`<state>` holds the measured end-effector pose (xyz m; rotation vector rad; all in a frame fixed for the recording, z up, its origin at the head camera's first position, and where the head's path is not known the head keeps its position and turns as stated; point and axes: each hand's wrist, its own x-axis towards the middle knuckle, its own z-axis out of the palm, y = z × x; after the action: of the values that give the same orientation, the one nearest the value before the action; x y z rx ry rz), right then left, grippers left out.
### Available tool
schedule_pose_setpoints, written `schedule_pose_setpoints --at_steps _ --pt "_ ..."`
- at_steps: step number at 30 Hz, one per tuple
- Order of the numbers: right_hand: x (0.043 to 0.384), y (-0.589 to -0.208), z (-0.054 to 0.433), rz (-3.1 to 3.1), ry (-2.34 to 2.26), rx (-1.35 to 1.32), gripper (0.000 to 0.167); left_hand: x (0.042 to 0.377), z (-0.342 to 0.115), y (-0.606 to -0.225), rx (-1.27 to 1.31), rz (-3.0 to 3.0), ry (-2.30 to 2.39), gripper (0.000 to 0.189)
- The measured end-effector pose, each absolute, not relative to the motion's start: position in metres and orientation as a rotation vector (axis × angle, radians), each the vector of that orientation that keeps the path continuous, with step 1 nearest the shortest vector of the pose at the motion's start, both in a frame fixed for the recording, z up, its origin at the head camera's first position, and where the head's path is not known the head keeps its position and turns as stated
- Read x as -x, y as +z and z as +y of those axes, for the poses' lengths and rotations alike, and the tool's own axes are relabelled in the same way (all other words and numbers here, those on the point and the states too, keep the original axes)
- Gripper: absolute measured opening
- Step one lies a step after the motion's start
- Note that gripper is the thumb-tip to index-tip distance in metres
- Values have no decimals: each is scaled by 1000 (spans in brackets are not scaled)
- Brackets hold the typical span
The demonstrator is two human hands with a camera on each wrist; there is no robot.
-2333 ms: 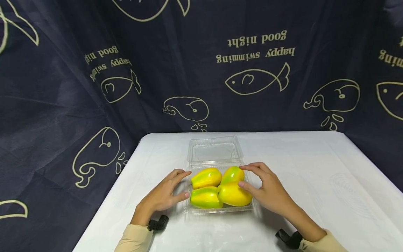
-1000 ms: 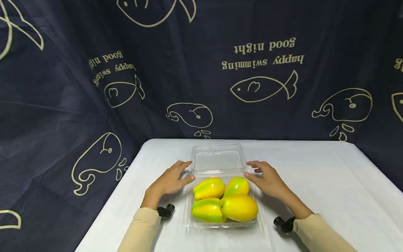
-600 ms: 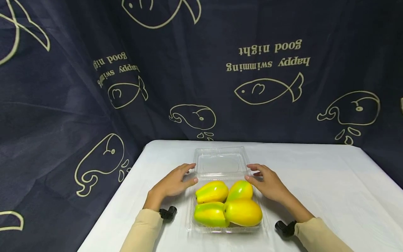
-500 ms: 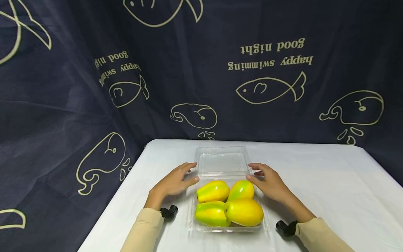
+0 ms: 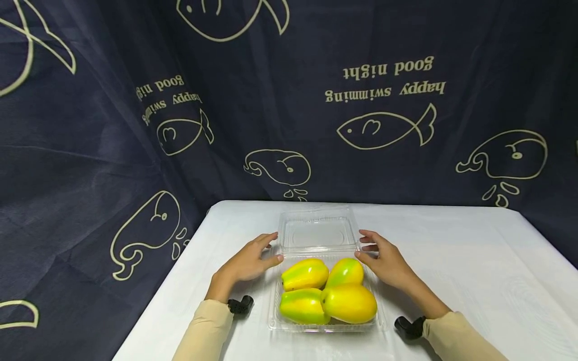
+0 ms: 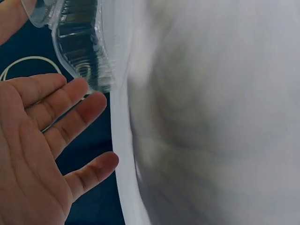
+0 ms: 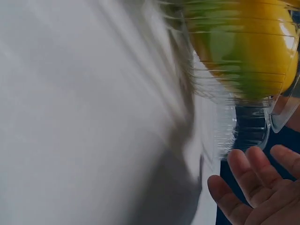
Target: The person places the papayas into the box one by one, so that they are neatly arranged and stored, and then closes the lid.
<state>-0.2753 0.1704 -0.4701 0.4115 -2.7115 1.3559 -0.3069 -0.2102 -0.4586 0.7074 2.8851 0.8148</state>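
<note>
A clear plastic clamshell container (image 5: 322,329) sits on the table, its lid (image 5: 318,234) folded back on the far side. Several glossy yellow-green papayas (image 5: 349,303) fill the base; the front right one overlaps its neighbours. My left hand (image 5: 246,258) is at the left end of the hinge, thumb and fingers spread. On the opposite side, my right hand (image 5: 386,260) has its fingertips close to the lid's right edge. Both wrist views show extended, parted fingers near the clear plastic, with nothing between them. One papaya (image 7: 262,47) shows through the ribbed wall in the right wrist view.
White cloth covers the table (image 5: 451,260). Behind it and to the left hangs a dark blue curtain (image 5: 280,100) printed with fish and whales. A black wrist camera (image 5: 241,305) is strapped to the left wrist, another (image 5: 410,328) to the right.
Both hands have moved from beside the papayas to the hinge and lid edges. Just lately the right fingers have shifted slightly away from the lid, whose far edge looks a little changed. The papayas stay put.
</note>
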Motion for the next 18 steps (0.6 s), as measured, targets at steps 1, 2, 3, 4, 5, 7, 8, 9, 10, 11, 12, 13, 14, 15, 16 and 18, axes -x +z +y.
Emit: schedule_pose_setpoints --at_steps 1,2,3,4,5,7,8,9,10,11,12,13,14,15,16,18 --pt "275 -471 171 -2720 1354 -403 63 307 -211 -459 -699 2885 817 83" --pt "275 -471 170 -2729 1350 -388 63 307 -211 -460 -692 2883 821 83" --pt "275 -471 170 -2737 1348 -375 64 307 -211 -460 -685 2881 824 83" --pt "275 -471 171 -2743 1347 -362 65 307 -212 -461 -675 2879 827 84" --pt "275 -472 171 -2749 1347 -355 65 307 -212 -461 -664 2877 828 84" --pt "276 -473 171 -2764 1329 -340 67 307 -212 -463 -650 2870 836 83" --pt "276 -473 171 -2773 1317 -325 67 308 -212 -463 -646 2865 840 82" --pt "276 -473 171 -2783 1305 -314 67 308 -212 -464 -643 2861 842 82" --pt "276 -474 171 -2791 1293 -306 67 308 -212 -465 -644 2857 839 81" --pt "277 -474 171 -2799 1285 -300 67 309 -212 -465 -648 2854 840 80" --pt "277 -475 171 -2808 1276 -293 66 309 -212 -465 -655 2853 838 79" --pt "278 -476 171 -2813 1277 -291 65 310 -212 -466 -662 2852 839 79" --pt "278 -476 171 -2814 1285 -290 64 310 -212 -466 -669 2854 838 79" --pt "278 -476 171 -2814 1299 -292 62 311 -212 -466 -671 2856 836 79" --pt "278 -477 171 -2813 1312 -297 61 311 -212 -466 -672 2859 834 79" --pt "278 -477 171 -2810 1336 -297 60 311 -211 -466 -675 2864 838 79"
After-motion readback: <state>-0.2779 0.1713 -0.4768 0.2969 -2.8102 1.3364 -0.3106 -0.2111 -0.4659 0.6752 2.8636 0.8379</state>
